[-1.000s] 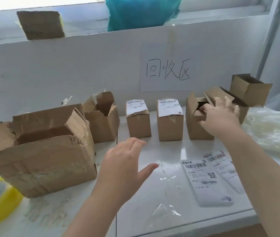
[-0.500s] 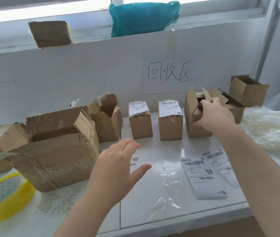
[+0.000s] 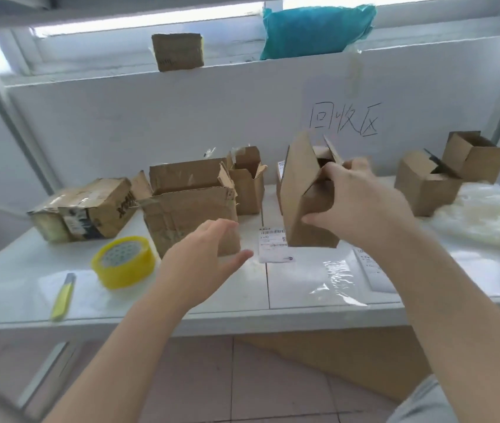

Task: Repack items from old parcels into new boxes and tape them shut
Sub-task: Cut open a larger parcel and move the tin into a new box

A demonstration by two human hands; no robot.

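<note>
Right of centre, a small brown corrugated box (image 3: 300,193) with its top flaps open tilts clear of the glossy white table (image 3: 212,297). The right hand (image 3: 355,203) grips it, thumb low on its side and fingers curled over the top edge. At lower centre the left hand (image 3: 200,264) hovers with fingers loosely spread, holding nothing, before a torn, creased larger box (image 3: 187,203). A white shipping label (image 3: 273,248) lies partly hidden behind the held box.

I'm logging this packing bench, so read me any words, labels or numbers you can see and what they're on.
"回收区": handwritten on the paper sign on the wall.
Shipping label on the table: print too blurred.
Old parcel, far left: dark print, unreadable.
</note>
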